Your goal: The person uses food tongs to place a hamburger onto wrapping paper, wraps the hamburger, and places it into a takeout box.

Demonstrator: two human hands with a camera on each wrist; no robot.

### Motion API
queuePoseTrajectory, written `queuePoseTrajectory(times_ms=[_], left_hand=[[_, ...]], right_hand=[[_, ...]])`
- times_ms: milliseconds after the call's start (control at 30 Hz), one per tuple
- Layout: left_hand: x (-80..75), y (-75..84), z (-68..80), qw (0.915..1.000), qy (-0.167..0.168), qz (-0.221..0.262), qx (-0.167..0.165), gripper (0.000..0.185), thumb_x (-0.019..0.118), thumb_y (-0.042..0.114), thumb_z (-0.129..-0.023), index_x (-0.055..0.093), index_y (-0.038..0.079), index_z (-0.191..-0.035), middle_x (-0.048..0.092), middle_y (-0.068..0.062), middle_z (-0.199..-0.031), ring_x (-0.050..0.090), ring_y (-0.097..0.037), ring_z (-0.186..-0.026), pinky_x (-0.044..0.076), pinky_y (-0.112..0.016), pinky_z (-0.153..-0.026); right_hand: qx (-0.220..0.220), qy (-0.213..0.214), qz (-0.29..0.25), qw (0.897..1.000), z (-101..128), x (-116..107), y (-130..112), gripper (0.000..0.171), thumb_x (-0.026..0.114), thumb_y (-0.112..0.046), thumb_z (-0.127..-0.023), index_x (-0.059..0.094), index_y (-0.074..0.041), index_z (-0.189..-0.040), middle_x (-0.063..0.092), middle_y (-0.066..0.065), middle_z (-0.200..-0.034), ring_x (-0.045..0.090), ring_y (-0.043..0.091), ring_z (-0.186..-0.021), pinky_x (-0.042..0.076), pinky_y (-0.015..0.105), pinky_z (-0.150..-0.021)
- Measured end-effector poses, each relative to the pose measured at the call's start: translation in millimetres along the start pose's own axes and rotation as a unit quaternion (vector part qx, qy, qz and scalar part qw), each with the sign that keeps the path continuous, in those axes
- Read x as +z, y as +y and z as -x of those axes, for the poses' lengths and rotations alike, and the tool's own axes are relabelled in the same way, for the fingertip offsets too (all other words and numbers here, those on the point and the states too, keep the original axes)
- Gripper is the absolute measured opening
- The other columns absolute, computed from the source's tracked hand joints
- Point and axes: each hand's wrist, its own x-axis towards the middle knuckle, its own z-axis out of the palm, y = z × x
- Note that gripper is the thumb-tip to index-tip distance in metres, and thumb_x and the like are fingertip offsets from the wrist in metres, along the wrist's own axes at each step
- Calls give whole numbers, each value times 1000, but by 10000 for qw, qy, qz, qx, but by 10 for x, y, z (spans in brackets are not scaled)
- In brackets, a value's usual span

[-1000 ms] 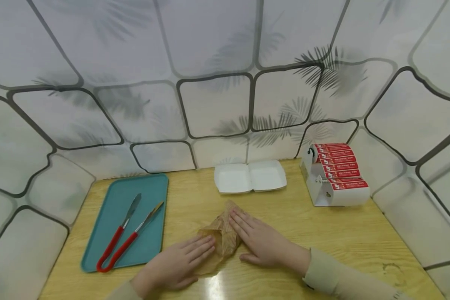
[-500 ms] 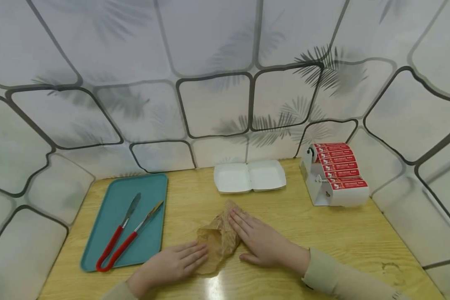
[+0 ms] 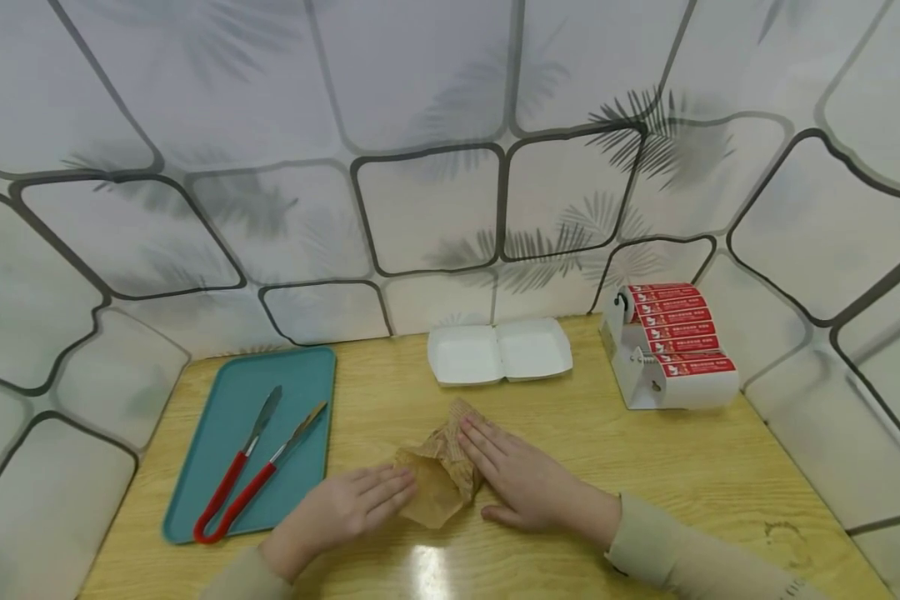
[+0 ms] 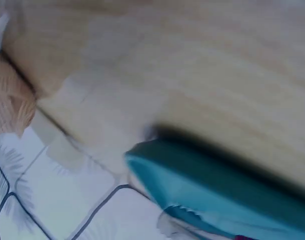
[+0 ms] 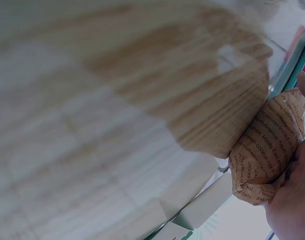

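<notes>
A crumpled brown wrapping paper (image 3: 438,492) with printed text lies on the wooden table between both hands. Its near flap is loose and partly raised; what the folds may contain is hidden. My left hand (image 3: 352,504) touches the paper's left side with extended fingers, the thumb out of sight in the head view. On the opposite side, my right hand (image 3: 521,479) rests straight fingers along the folded ridge, thumb apart from it. The right wrist view shows the printed paper (image 5: 265,145) against the right hand (image 5: 295,200). In the left wrist view, only the paper (image 4: 10,97) shows, at the edge.
Red-handled tongs (image 3: 228,487) lie on a teal tray (image 3: 292,500) at the left. An opened white box (image 3: 465,354) sits behind the paper. At the back right stands a dispenser (image 3: 637,387) with a roll of red labels (image 3: 678,329). Patterned walls (image 3: 435,208) border the table.
My left hand has drawn back slightly from over the paper to its left edge. The near flap has risen and its lower corner has shifted away from me. The right hand has stayed in place.
</notes>
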Motion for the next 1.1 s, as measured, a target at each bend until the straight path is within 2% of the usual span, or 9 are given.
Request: queuePoseTrajectory(times_ms=[333,433,567,700,800,933,1000,1100], left_hand=[[100,-116,-287,9972,188,392,-609,46,35,5,-116,81,6,-114,82,-5,-114,81,-13,-100,65,-23,-87],[175,-145,-344,9946,176,564,-859,38,44,9,-113,82,6,-113,83,-5,-114,81,-13,-99,65,-23,-86],[275,-185,-403,9891,211,802,-1216,22,62,11,-103,80,5,-113,83,-5,-111,81,-13,-97,65,-23,-84],[384,-228,-464,9809,315,1065,-1599,24,77,13,-90,79,4,-112,84,-6,-107,82,-15,-93,66,-23,-82],[472,-255,-514,9712,367,1358,-1922,27,83,12,-83,80,4,-109,84,-6,-103,82,-16,-89,66,-22,-80],[577,-273,-587,9507,324,1857,-2461,24,85,8,-84,83,6,-107,84,-6,-101,82,-16,-88,66,-22,-79],[633,-272,-612,9366,260,2088,-2801,22,85,7,-86,83,7,-108,84,-5,-103,82,-17,-89,66,-24,-80],[727,-259,-631,9089,159,2509,-3328,22,84,7,-88,83,7,-109,84,-7,-106,82,-19,-93,67,-28,-83]], right_hand=[[-133,163,78,9997,16,27,24,101,57,-63,-101,18,1,-168,14,19,-178,17,34,-166,24,43,-134],[-145,170,51,9997,14,33,28,101,58,-63,-101,18,1,-168,14,19,-178,17,35,-166,25,43,-134],[-161,230,38,9996,11,47,40,100,59,-62,-101,19,1,-168,16,19,-178,19,34,-166,27,43,-133],[-233,351,73,9991,12,55,51,100,61,-60,-100,23,3,-167,20,21,-176,22,36,-165,31,44,-132],[-289,412,124,9987,15,55,56,99,62,-60,-100,26,4,-166,22,23,-176,24,37,-164,34,44,-131],[-291,399,185,9986,17,45,62,95,62,-59,-100,33,7,-162,23,25,-174,26,38,-163,35,45,-131],[-276,367,231,9987,18,37,64,93,63,-59,-100,38,8,-160,25,27,-173,27,39,-163,35,45,-131],[-281,333,319,9985,19,35,69,91,63,-58,-100,42,10,-157,28,29,-171,28,40,-162,34,45,-131]])
